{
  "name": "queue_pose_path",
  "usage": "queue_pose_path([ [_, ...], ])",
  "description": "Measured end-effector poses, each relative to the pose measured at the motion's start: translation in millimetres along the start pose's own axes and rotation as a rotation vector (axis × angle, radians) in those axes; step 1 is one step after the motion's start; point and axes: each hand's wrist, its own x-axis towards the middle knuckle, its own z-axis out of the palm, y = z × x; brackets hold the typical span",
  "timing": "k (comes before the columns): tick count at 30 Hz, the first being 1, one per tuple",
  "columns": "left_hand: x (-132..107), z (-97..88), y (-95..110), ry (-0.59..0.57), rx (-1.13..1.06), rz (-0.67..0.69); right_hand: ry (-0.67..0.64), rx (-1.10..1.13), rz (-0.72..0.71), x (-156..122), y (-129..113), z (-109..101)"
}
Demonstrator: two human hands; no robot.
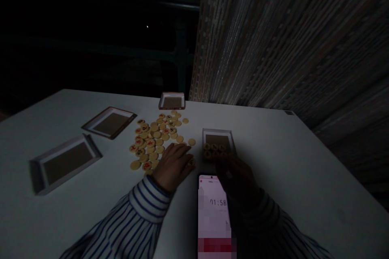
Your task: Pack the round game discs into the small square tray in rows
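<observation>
A pile of round wooden game discs with red and black marks lies spread on the white table. My left hand rests palm down at the pile's near right edge, fingers together over a few discs. My right hand is in deep shadow at the near edge of a small open box that holds a row of discs. Its fingers are too dark to make out. Both sleeves are striped.
A phone showing a timer at 01:58 lies between my forearms. Three more shallow empty trays sit on the table: a small tray at the back, a middle tray and a large tray at the left. A ribbed wall rises on the right.
</observation>
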Motion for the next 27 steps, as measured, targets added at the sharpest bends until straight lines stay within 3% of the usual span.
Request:
queue_pose_path([
  [6,2,-6.1,3,0.108,-0.064,0.005,-0.004,0.021,0.004,-1,0,1],
  [12,4,-15.1,8,0.135,-0.139,0.030,0.002,0.018,0.007,-2,2,2],
  [19,3,-13.0,15,0.219,-0.203,0.013,0.013,0.052,-0.004,-3,4,3],
  [27,0,-7.3,25,0.166,-0.481,-0.187,0.006,0.050,0.011,-1,1,1],
])
